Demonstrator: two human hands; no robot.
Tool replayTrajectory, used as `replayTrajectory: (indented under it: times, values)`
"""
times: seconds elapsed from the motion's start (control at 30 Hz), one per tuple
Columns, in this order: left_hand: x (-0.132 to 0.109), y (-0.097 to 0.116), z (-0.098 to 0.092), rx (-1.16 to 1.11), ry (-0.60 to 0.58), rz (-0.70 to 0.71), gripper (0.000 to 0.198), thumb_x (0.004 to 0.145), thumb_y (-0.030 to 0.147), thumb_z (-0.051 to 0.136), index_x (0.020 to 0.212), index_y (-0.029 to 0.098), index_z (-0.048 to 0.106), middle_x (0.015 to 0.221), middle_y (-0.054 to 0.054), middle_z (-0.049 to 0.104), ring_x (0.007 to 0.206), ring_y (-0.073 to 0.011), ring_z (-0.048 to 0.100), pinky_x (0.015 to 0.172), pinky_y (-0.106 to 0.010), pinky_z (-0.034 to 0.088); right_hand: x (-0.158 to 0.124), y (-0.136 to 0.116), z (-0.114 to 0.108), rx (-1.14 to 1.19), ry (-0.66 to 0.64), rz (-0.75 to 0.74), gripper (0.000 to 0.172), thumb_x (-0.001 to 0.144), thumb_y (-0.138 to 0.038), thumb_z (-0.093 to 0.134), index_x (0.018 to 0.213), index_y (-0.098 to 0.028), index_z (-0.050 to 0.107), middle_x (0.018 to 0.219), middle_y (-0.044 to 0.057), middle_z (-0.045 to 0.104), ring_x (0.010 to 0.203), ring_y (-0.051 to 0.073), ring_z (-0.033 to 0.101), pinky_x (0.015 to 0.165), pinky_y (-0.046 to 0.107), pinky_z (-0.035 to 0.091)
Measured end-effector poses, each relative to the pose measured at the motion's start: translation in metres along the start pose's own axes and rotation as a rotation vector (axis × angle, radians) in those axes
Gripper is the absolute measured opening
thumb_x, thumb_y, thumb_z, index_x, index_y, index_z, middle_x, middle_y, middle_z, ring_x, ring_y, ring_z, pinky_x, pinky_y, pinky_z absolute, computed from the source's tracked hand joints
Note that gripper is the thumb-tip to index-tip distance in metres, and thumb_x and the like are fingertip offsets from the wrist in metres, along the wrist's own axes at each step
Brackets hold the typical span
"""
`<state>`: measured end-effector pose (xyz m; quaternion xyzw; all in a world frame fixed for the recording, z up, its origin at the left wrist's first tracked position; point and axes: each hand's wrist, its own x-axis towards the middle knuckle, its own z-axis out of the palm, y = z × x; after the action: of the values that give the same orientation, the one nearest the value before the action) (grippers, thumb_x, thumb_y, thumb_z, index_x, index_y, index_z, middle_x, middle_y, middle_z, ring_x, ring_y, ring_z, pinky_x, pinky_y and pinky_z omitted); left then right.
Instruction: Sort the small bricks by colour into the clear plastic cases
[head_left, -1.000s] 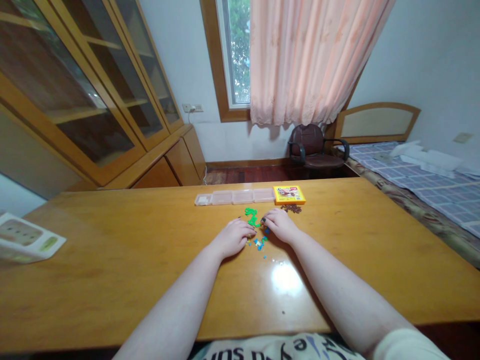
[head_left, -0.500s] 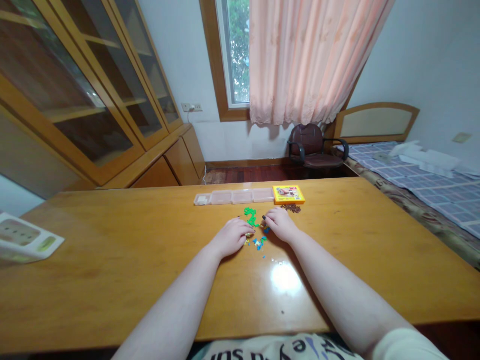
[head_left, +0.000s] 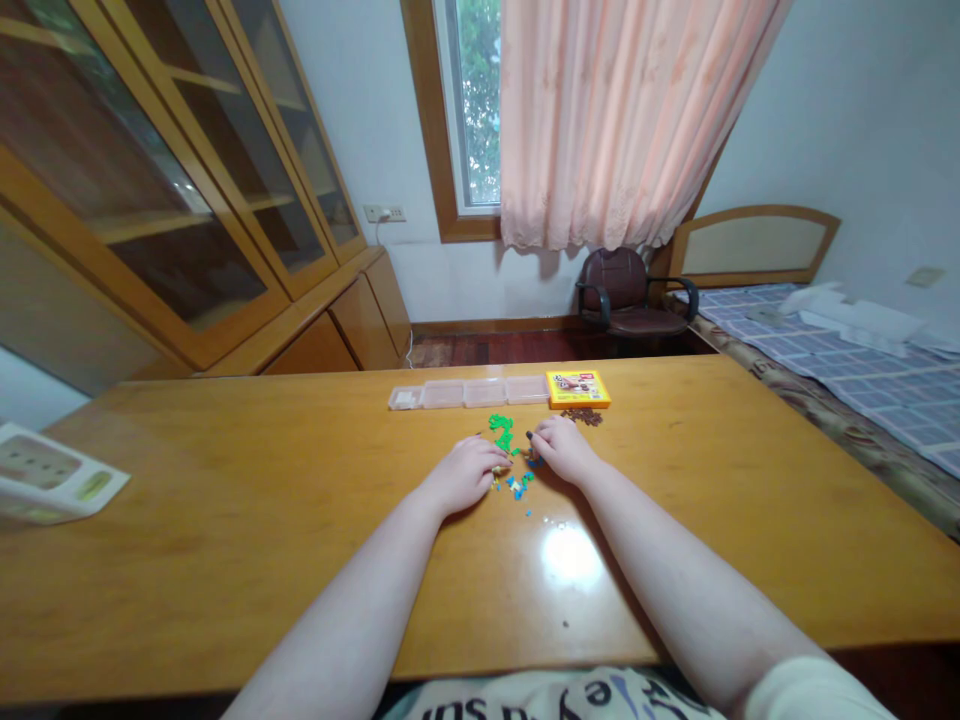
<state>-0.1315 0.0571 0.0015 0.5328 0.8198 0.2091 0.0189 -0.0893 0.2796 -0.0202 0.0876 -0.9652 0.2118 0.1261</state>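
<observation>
My left hand (head_left: pixel 466 472) rests on the table with its fingers bent together over a few yellowish small pieces. What lies under its fingertips is too small to make out. Opposite it, my right hand (head_left: pixel 564 448) curls down over small blue and brownish pieces, its fingertips partly hidden. Between and beyond the hands lies a pile of bright green small plastic pieces (head_left: pixel 502 432). Nearer to me are mixed blue, green and white pieces (head_left: pixel 517 487), and a lone blue piece (head_left: pixel 528 513). A heap of brown pieces (head_left: pixel 583 416) sits just past my right hand.
A row of clear plastic compartments (head_left: pixel 484 392) runs along the table's far side, beside a yellow box (head_left: pixel 579 390). At the left stands a white object with an oval opening (head_left: pixel 56 475). Past the wooden table (head_left: pixel 225 520) are a chair (head_left: pixel 626 295) and a bed (head_left: pixel 847 340).
Both hands stay almost in place, their fingers shifting slightly among the small pieces. The lower end of the green pile looks a little rearranged.
</observation>
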Motion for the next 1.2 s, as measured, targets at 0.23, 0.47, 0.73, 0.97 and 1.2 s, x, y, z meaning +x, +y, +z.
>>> replayTrajectory:
  times: [0.23,0.47,0.73,0.97,1.2]
  values:
    - [0.002,0.010,0.002,-0.007,-0.072,0.031,0.039,0.079,0.010,0.047,0.108,0.027,0.066,0.114,-0.001,0.065,0.108,-0.0188,0.054,0.101,-0.038,0.035,0.000,-0.001,-0.001,0.043,0.001,-0.038,0.042,0.093,-0.028,0.040,0.064,-0.016,0.068,0.066,0.005,0.063,0.069,0.015,0.052,0.069,0.027,0.034]
    - [0.003,0.013,0.002,-0.023,-0.090,0.071,0.037,0.078,0.009,0.047,0.100,0.028,0.069,0.105,0.000,0.066,0.103,-0.0178,0.054,0.102,-0.037,0.033,-0.001,-0.002,-0.003,0.131,-0.065,-0.099,0.044,0.092,-0.030,0.043,0.055,-0.016,0.063,0.055,0.002,0.057,0.060,0.014,0.047,0.063,0.027,0.033]
    - [0.003,0.012,0.002,-0.017,-0.096,0.095,0.035,0.079,0.011,0.048,0.099,0.029,0.070,0.105,0.000,0.065,0.102,-0.0187,0.053,0.098,-0.038,0.035,-0.002,-0.006,-0.005,0.336,-0.179,-0.312,0.033,0.083,-0.016,0.049,0.053,-0.017,0.064,0.056,0.000,0.057,0.060,0.012,0.048,0.069,0.026,0.037]
    - [0.002,0.013,-0.001,-0.028,-0.105,0.069,0.037,0.075,0.007,0.048,0.094,0.028,0.070,0.104,0.001,0.064,0.102,-0.0170,0.053,0.102,-0.037,0.034,0.000,-0.003,-0.002,0.171,-0.099,-0.221,0.036,0.083,-0.017,0.048,0.048,-0.016,0.058,0.052,0.000,0.051,0.056,0.012,0.043,0.063,0.027,0.033]
    - [-0.001,0.015,0.001,0.051,-0.144,0.030,0.047,0.072,0.013,0.056,0.112,0.036,0.064,0.141,-0.001,0.041,0.130,-0.0274,0.034,0.111,-0.052,0.020,-0.001,-0.005,-0.004,0.237,-0.108,-0.260,0.033,0.082,-0.015,0.048,0.052,-0.016,0.061,0.055,0.000,0.052,0.059,0.012,0.045,0.065,0.025,0.034]
